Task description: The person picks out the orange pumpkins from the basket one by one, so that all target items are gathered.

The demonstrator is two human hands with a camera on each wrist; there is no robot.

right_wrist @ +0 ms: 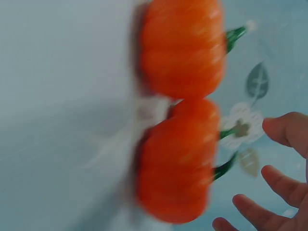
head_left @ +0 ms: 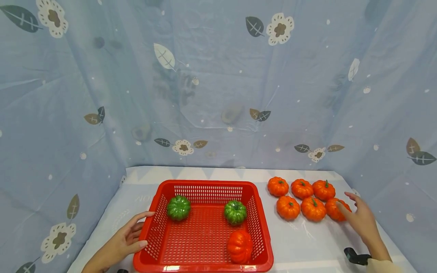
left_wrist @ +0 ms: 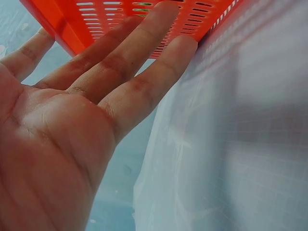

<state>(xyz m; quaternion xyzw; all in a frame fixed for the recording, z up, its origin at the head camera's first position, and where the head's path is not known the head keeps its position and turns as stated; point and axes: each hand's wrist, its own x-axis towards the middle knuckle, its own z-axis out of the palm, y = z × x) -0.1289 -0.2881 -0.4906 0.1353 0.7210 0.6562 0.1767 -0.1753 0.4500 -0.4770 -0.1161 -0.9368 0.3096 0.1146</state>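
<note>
My left hand (head_left: 123,240) rests against the left side of a red plastic basket (head_left: 205,183), its fingers fairly straight along the slotted wall in the left wrist view. Inside the basket are a green pumpkin (head_left: 179,207) at left, another green pumpkin (head_left: 235,212) at right and an orange-red pumpkin (head_left: 239,246) in the front right corner. Over at the right, my right hand (head_left: 362,220) hovers with spread fingers beside the nearest orange pumpkin (head_left: 336,209). The right wrist view shows the fingers (right_wrist: 284,185) apart from the orange pumpkins, holding nothing.
Several orange pumpkins (head_left: 313,209) stand in two rows on the pale tablecloth (head_left: 300,246), right of the basket. A blue patterned curtain (head_left: 218,94) encloses the table at the back and sides. A black wrist device (head_left: 356,258) shows below the right hand.
</note>
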